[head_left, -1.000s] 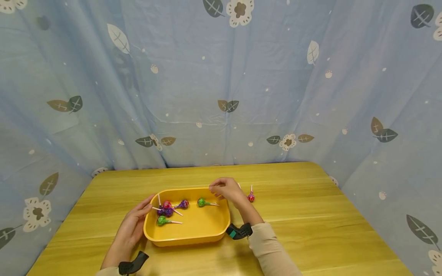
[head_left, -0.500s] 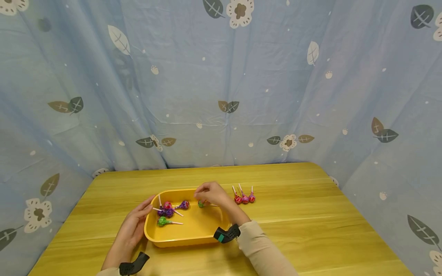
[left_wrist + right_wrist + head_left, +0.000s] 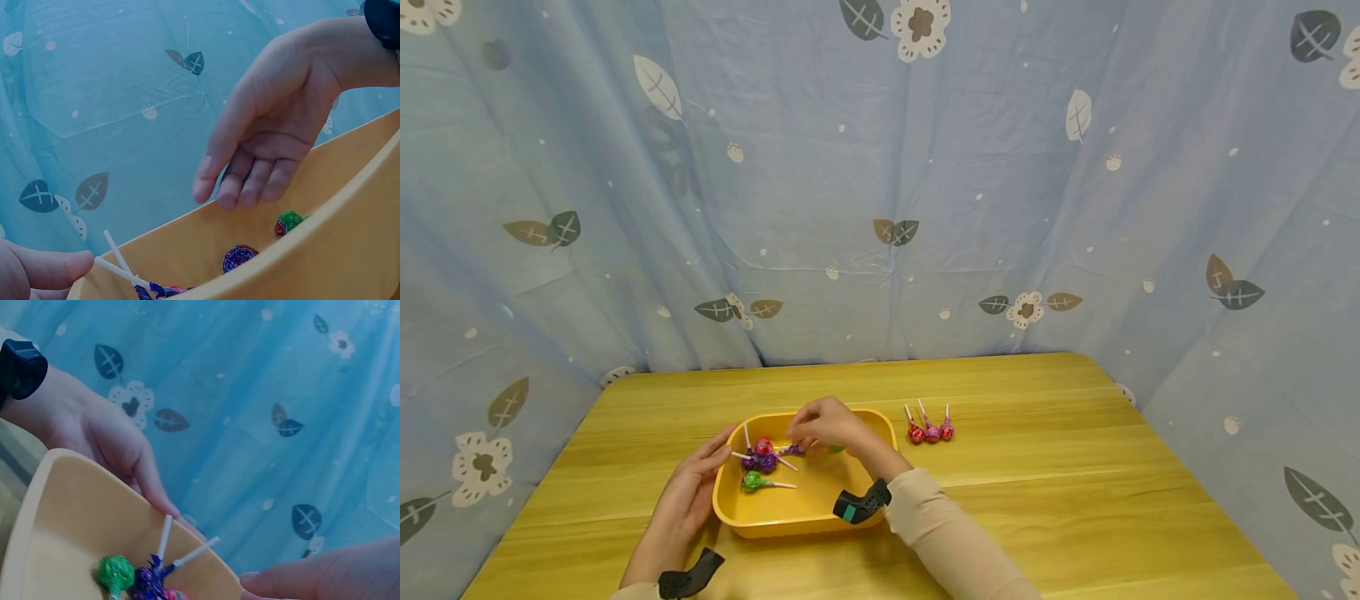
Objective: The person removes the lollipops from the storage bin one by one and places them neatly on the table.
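Note:
A yellow plastic basket sits on the table, with several wrapped lollipops in it. My left hand rests against its left wall, fingers extended along the outside and thumb by the rim. Over the basket's back part is my right hand, fingers slightly bent, holding nothing in the left wrist view. Just below it lies a purple lollipop; a green lollipop is mostly hidden by the hand in the head view. Purple lollipops, a pink-red one and another green lollipop lie at the left end.
Three red and pink lollipops lie in a row on the table right of the basket, sticks pointing back. The wooden table ends at a blue patterned curtain. Each wrist wears a black band.
My right hand has moved left from the basket's back right corner, past the green lollipop, to over the purple one. The row of three lollipops is uncovered. My left hand stays put.

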A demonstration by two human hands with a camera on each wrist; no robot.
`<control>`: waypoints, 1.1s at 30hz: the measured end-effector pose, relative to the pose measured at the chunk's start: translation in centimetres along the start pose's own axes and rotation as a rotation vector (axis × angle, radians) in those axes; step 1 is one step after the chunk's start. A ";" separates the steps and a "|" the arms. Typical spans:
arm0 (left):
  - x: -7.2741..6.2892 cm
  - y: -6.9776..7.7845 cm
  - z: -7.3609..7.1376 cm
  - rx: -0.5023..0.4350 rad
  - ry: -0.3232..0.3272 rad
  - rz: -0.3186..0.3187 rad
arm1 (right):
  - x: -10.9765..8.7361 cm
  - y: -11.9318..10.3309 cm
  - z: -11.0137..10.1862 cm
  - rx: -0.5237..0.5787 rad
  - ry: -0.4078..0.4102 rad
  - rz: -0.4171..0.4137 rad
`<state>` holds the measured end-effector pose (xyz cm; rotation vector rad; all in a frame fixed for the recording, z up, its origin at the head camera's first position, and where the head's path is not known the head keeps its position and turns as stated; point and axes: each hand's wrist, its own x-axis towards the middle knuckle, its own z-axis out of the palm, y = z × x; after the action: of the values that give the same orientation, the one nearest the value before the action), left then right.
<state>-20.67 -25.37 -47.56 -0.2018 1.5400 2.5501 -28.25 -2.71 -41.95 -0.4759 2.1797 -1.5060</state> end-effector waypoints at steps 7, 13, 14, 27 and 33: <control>0.0 -0.2 0.0 0.026 0.003 0.001 | 0.7 -0.2 1.4 -0.001 -0.044 0.014; 0.1 -0.3 -0.1 0.031 -0.011 0.030 | 1.1 -0.2 2.0 -0.051 -0.064 0.020; 0.1 -0.3 -0.1 0.031 -0.013 0.031 | 1.2 -0.2 2.1 -0.057 -0.070 0.023; 0.0 -0.3 -0.1 0.020 -0.014 0.032 | 1.7 0.3 2.5 -0.032 -0.154 0.078; 0.1 -0.2 -0.1 0.020 -0.007 0.028 | 2.1 0.5 2.8 -0.034 -0.119 0.061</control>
<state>-20.67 -25.31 -47.80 -0.1700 1.5762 2.5523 -28.46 -5.84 -43.61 -0.4931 2.1112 -1.3751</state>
